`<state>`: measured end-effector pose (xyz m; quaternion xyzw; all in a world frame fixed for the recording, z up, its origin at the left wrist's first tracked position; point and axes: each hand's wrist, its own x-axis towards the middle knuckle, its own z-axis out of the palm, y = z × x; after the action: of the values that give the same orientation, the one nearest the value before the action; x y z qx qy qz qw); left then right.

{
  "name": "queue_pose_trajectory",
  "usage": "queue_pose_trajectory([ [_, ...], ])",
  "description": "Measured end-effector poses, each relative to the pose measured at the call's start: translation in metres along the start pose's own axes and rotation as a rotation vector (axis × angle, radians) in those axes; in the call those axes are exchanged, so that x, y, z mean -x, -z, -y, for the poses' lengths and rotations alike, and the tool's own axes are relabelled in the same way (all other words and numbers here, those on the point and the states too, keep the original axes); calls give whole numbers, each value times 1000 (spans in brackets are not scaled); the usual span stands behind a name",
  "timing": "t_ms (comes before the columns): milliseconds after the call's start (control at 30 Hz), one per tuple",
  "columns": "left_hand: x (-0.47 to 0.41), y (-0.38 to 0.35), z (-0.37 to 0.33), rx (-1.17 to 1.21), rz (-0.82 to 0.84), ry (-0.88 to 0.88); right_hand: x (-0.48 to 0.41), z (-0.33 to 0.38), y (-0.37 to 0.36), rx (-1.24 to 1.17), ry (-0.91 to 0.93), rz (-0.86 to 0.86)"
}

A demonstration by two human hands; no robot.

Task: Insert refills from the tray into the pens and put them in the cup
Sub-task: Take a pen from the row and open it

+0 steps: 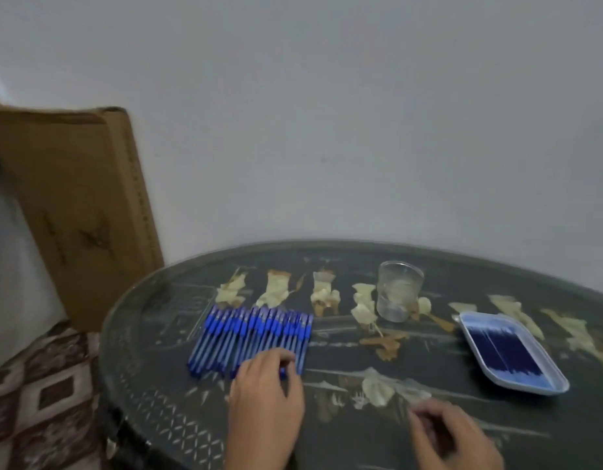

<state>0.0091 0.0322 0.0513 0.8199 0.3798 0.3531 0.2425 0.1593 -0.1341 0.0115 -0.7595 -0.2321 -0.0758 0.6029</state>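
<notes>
Nearest, the right hand (452, 435) is rested on the table (344, 446), its fingers loosely curled with nothing seen in them. To its left, the near end of a pen (283, 373) is pinched by the curled fingers of the left hand (266, 398). Beyond, blue pens (249, 337) are laid side by side in a row. Dark refills (507, 351) are held in a tray (476, 351) at the right. An upright clear cup (399, 290) is set farther back, between them. A box (76, 212) is leaned against the wall.

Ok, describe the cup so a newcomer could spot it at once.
Find the dark round table. Near its far edge, between the row of blue pens and the pale tray, stands the cup. It alone is clear glass and upright; everything else lies flat.
</notes>
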Motion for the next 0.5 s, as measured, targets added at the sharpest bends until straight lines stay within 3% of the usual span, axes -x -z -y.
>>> queue_pose_trajectory([
  [33,-9,-3,-2,-7,-37,35,4,6,-17,31,73,82],
  [133,-27,-21,15,-78,-27,81,-3,0,-44,186,56,196],
  [267,-33,-42,37,-147,30,35,-19,1,-73,306,104,365],
  [500,-39,-58,67,-223,42,4,-34,6,-134,397,124,392],
])
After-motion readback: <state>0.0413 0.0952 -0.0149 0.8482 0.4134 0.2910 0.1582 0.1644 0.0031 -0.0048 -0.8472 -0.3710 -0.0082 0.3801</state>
